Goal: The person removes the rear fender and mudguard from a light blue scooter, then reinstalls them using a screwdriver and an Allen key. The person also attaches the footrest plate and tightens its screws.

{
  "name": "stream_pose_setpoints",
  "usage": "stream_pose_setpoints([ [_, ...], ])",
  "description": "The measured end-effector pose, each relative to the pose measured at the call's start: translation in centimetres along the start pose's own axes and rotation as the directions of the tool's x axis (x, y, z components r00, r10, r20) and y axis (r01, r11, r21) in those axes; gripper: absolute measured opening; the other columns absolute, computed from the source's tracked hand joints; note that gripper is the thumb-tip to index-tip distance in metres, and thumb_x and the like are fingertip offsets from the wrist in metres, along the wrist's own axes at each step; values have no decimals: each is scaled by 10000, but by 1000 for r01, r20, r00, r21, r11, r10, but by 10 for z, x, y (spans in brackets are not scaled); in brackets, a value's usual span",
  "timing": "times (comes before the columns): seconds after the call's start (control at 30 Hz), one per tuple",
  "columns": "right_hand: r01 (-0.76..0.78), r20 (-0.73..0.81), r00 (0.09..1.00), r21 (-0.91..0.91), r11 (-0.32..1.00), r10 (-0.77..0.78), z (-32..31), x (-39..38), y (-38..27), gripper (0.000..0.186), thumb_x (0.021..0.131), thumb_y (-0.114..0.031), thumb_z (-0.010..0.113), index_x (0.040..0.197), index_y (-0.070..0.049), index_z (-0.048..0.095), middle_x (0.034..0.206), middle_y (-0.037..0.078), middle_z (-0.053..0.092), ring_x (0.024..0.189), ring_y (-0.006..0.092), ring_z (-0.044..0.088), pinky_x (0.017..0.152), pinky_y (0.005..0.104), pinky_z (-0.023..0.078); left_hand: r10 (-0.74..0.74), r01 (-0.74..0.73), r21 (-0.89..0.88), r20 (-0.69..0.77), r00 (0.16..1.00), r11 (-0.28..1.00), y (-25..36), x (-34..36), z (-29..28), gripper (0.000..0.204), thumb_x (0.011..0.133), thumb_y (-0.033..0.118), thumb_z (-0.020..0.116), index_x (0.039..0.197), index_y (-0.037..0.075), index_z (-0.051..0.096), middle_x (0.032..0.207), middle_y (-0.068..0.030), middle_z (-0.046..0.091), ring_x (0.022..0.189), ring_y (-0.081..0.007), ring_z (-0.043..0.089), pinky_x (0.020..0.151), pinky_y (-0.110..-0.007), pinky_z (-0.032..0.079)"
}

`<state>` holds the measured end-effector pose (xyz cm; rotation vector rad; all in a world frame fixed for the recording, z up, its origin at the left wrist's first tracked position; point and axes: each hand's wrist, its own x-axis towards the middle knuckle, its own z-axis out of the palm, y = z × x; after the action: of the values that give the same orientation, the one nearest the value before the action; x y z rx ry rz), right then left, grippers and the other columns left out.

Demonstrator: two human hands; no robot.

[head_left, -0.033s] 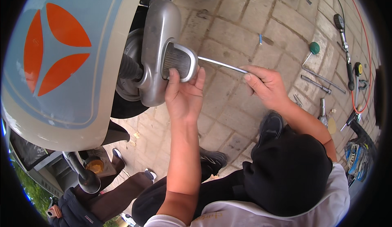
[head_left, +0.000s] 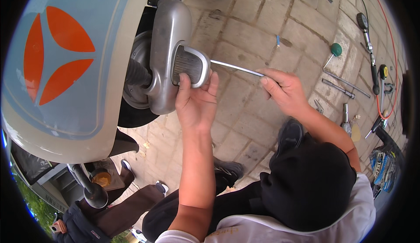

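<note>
My left hand grips a silver footrest-like fitting with a ridged grey pad, its thumb on the pad and fingers curled at the lower edge. The fitting sits on a rounded silver housing beside the wheel of a pale blue and cream scooter with orange petal shapes. My right hand is closed on a long thin metal rod, which reaches leftward to the fitting's right side; where its tip bears is hidden.
Green-handled tool, extension bars, gauge, red hose and more tools lie on the paving at right. Blue-printed packaging is at the right edge. Another person's brown-trousered leg and a tray are at lower left.
The view has shifted very slightly; both hands keep their grips on the fitting and the rod, with hardly any visible movement.
</note>
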<state>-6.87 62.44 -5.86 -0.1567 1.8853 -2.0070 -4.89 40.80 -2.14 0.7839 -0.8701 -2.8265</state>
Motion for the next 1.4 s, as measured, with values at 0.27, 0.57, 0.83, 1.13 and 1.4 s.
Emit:
stream_pose_setpoints([
  [0.27, 112, 299, 952, -144, 983, -65, -3, 17, -11, 288, 919, -160, 516, 1139, -6, 619, 650, 36, 599, 571, 149, 541, 541, 330, 441, -105, 110, -205, 34, 994, 973, 8, -3, 20, 351, 903, 125, 616, 1229, 12, 548, 1223, -147, 601, 1101, -275, 578, 1051, -441, 429],
  [0.57, -233, 708, 706, 197, 952, 26, 22, 101, -11, 494, 900, -121, 440, 1391, -69, 455, 685, 69, 592, 554, 126, 485, 490, 276, 405, -195, 190, -67, -82, 977, 980, 22, -7, 26, 437, 911, 148, 601, 1289, -36, 483, 1273, -192, 559, 1159, -314, 546, 1080, -455, 390],
  [0.83, -341, 689, 724, 399, 851, -33, 38, 101, 4, 467, 862, -79, 442, 1318, -78, 542, 751, 101, 624, 645, 153, 556, 622, 329, 450, 339, 51, 995, -79, 937, 89, 4, -51, 80, 647, 890, 233, 668, 1376, -57, 355, 1270, -217, 544, 1155, -292, 558, 964, -401, 446],
  [1.13, -333, 652, 750, 511, 792, -106, 46, 97, 15, 315, 864, -58, 441, 1144, 16, 566, 842, 202, 643, 745, 297, 628, 691, 388, 490, -352, -400, 79, 342, 871, -913, 39, 18, 89, 766, 644, 119, 788, 1326, 102, 439, 1356, -152, 395, 1315, -460, 327, 1037, -622, 326],
  [1.4, -258, 558, 820, 564, 785, -131, 54, 88, 21, 234, 866, -53, 467, 1074, 6, 556, 804, 202, 630, 745, 324, 625, 674, 411, 477, -399, -430, 25, 331, 855, -902, 52, 20, 93, 881, 556, 192, 893, 1316, 80, 462, 1335, -125, 383, 1325, -384, 353, 1052, -523, 350],
])
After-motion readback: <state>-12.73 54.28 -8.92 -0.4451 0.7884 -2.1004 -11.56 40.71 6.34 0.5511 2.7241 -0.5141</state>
